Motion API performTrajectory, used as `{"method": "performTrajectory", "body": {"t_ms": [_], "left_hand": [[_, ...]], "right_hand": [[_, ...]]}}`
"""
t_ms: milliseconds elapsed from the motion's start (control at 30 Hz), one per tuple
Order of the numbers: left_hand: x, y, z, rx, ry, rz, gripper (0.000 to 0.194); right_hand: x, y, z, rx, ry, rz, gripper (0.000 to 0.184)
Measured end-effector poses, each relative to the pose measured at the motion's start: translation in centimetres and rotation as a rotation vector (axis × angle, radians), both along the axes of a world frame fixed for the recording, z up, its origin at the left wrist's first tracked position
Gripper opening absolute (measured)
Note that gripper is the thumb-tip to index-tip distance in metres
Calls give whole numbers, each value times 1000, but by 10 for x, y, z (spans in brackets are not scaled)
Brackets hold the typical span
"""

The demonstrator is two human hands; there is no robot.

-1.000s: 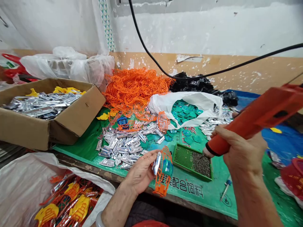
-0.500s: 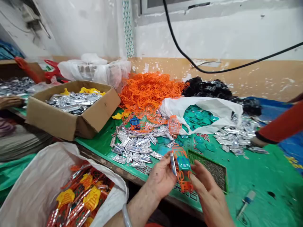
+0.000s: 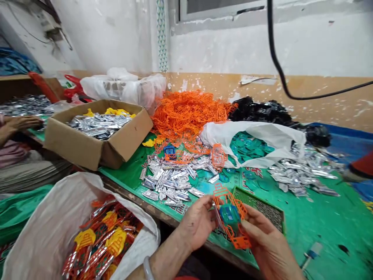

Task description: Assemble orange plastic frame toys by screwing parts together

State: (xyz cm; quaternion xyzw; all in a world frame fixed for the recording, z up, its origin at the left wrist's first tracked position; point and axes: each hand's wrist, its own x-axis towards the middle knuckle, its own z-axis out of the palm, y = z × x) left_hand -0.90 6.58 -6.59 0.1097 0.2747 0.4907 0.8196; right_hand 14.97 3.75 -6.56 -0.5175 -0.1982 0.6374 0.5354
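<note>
In the middle foreground both my hands hold an orange plastic lattice frame [image 3: 241, 243], which looks like a toy car body. A translucent teal piece [image 3: 230, 214] sits inside it. My left hand [image 3: 198, 223] is closed at the frame's left edge, its fingers partly behind it; a thin silvery part there is mostly hidden. My right hand [image 3: 266, 239] grips the right side with thumb and fingers. Behind the hands lies a pile of silver plastic parts [image 3: 171, 179]. Just beyond my right hand is a green tray [image 3: 240, 194] of small grey pieces, likely screws.
A heap of orange frames [image 3: 192, 112] lies by the wall, beside a white bag [image 3: 215, 132] of teal pieces. A cardboard box [image 3: 75, 146] stands left; an open sack [image 3: 37, 229] of assembled parts is below. A screwdriver [image 3: 313, 251] lies right. Another person's hand [image 3: 20, 124] shows left.
The orange frame has tilted, its top leaning left, and the silver part at my left fingers is now mostly hidden. The co-worker's red sleeve has pulled back to the right edge. The view has shifted slightly.
</note>
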Motion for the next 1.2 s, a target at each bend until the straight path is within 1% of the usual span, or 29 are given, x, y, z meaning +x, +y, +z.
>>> {"method": "performTrajectory", "body": {"t_ms": [67, 133, 200, 300, 367, 433, 500, 533, 567, 667, 800, 967, 1067, 1200], "left_hand": [[-4, -5, 4, 52, 86, -24, 33], [-7, -11, 8, 113, 163, -48, 39], [-7, -15, 10, 135, 204, -43, 37], [-6, -19, 9, 91, 213, 22, 31], [-8, -22, 6, 56, 197, 61, 30], [-13, -26, 3, 46, 173, 73, 30], [-20, -30, 2, 45, 160, 73, 30], [-24, -32, 3, 41, 158, 77, 28], [-27, -34, 4, 32, 161, 89, 27], [-39, -36, 8, -1, 191, 160, 30], [-53, -31, 11, -10, 227, 234, 36], [-63, -21, 11, -11, 243, 296, 36], [-63, -16, 15, -12, 277, 323, 41], [-57, -10, 21, 25, 318, 314, 42]], "right_hand": [[2, 4, -3, 19, -68, 8, 50], [-2, 5, -2, 55, -138, 37, 49], [-8, 5, 2, 94, -185, 133, 51], [-14, 9, 14, 160, -232, 362, 53], [-15, 19, 23, 213, -304, 428, 47], [-16, 35, 27, 291, -474, 425, 41], [-20, 53, 27, 415, -754, 461, 37], [-25, 62, 24, 483, -905, 510, 33], [-31, 69, 21, 525, -999, 556, 28], [-52, 82, 10, 582, -1173, 656, 13], [-73, 83, -2, 579, -1412, 720, 11], [-77, 81, -10, 572, -1625, 790, 22], [-72, 78, -6, 577, -1695, 824, 26], [-56, 65, 11, 604, -1740, 874, 28]]}}
